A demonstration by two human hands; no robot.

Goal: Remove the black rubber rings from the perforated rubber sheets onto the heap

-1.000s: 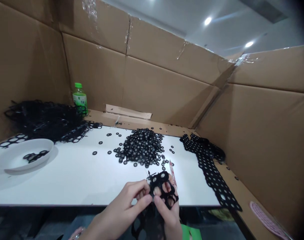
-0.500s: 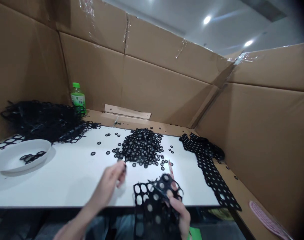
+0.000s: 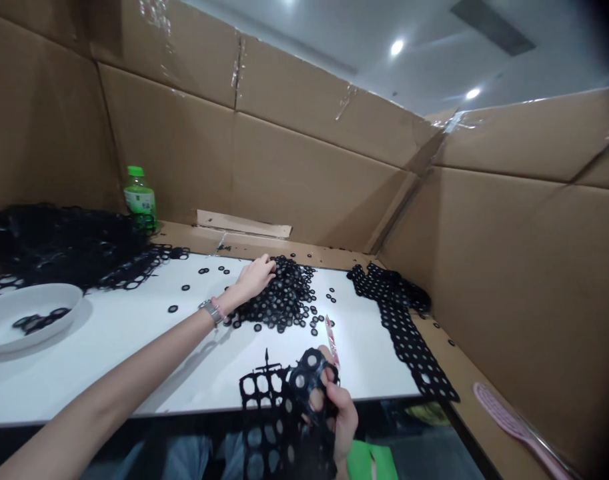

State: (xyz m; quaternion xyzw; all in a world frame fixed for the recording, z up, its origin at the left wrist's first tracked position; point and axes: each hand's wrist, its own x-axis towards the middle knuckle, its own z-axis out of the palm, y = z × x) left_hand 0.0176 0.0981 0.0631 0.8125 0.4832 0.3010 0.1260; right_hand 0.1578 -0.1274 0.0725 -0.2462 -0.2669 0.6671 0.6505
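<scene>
My left hand point(image 3: 258, 275) is over the left side of a heap of small black rings point(image 3: 289, 297), its fingers bent together and the tips partly hidden; whatever they pinch does not show. Low in the view, my right hand point(image 3: 343, 417) is closed around a black perforated sheet point(image 3: 264, 427) that hangs past the front edge of the white board point(image 3: 134, 360). Open holes show along the sheet's left part, while a folded piece with round spots bunches up at my right fingers.
A white bowl point(image 3: 77, 303) with several black pieces stands left, before a tangled black heap point(image 3: 69, 240) and a green-capped bottle point(image 3: 140, 200). Another perforated sheet point(image 3: 409, 347) lies right. A red-and-white strip point(image 3: 331, 340) and a pink brush-like object point(image 3: 501, 410) lie nearby. Cardboard walls point(image 3: 304, 160) surround the board.
My left hand has moved forward from the near side of the board, where it held a small dark piece, to the ring heap. My right hand keeps the sheet; the view has turned slightly right.
</scene>
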